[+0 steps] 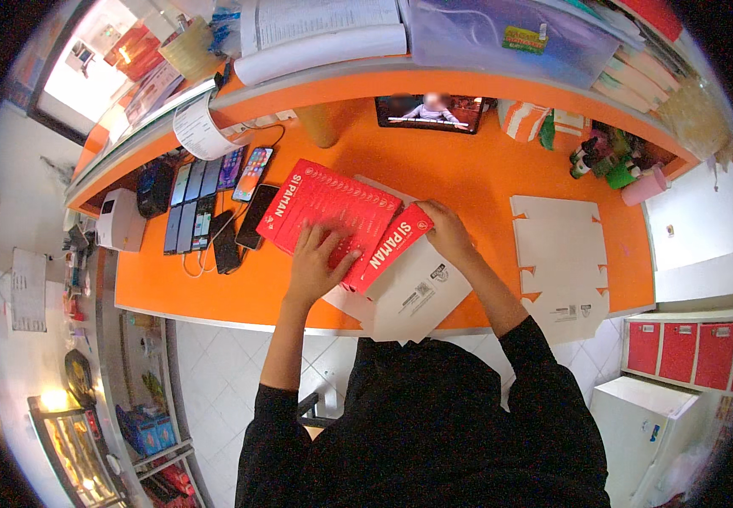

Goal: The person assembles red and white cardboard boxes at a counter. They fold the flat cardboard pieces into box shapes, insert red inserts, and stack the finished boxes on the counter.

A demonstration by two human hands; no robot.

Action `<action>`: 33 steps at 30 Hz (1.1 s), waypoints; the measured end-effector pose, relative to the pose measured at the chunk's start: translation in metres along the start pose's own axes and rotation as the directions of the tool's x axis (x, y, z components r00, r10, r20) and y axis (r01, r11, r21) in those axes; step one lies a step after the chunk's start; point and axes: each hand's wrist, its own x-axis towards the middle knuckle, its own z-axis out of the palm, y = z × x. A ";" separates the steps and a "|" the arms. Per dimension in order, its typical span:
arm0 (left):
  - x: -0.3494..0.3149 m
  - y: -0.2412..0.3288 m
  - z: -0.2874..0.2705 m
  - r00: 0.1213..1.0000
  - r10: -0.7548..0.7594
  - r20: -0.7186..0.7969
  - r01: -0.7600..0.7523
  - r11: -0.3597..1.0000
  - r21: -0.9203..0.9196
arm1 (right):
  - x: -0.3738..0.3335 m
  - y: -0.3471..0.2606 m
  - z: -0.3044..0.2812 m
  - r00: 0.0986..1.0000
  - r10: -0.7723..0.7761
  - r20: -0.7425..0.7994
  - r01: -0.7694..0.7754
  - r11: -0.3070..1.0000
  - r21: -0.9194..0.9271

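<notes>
while the left hand (316, 264) lies flat, fingers spread, on the red carton blank (330, 209) on the orange counter (468, 173), the right hand (447, 229), fingers curled on its side flap (394, 245), should probably fold squarely along the crease.

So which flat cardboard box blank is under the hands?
The red box blank, pressed by both hands mid-counter; the plain unprinted blank lies untouched to its right.
</notes>
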 end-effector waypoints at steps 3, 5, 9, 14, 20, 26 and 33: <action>0.039 -0.002 0.013 0.989 0.140 0.050 -0.138 0.989 -0.046 | 0.002 -0.004 0.003 0.999 -0.044 -0.004 0.044 0.997 -0.057; 0.061 -0.002 0.026 0.986 0.147 0.078 -0.146 0.989 -0.017 | 0.002 -0.004 0.003 0.992 0.049 0.118 -0.069 0.983 0.171; 0.086 0.000 0.045 0.985 0.125 0.115 -0.132 0.990 0.054 | -0.004 0.002 -0.002 0.954 0.100 0.282 -0.204 0.907 0.368; 0.098 0.001 0.054 0.977 0.124 0.172 -0.138 0.987 0.077 | -0.012 0.009 -0.007 0.963 0.081 0.257 -0.191 0.878 0.439; 0.100 0.000 0.058 0.976 0.137 0.168 -0.150 0.986 0.069 | -0.015 0.012 -0.011 0.955 0.061 0.291 -0.194 0.870 0.454; 0.102 -0.001 0.058 0.981 0.131 0.146 -0.138 0.990 0.038 | -0.001 0.009 -0.012 0.951 -0.141 0.275 0.059 0.957 0.286; 0.100 0.000 0.055 0.981 0.116 0.153 -0.123 0.992 0.034 | -0.012 0.011 0.006 0.925 0.172 0.338 -0.329 0.808 0.489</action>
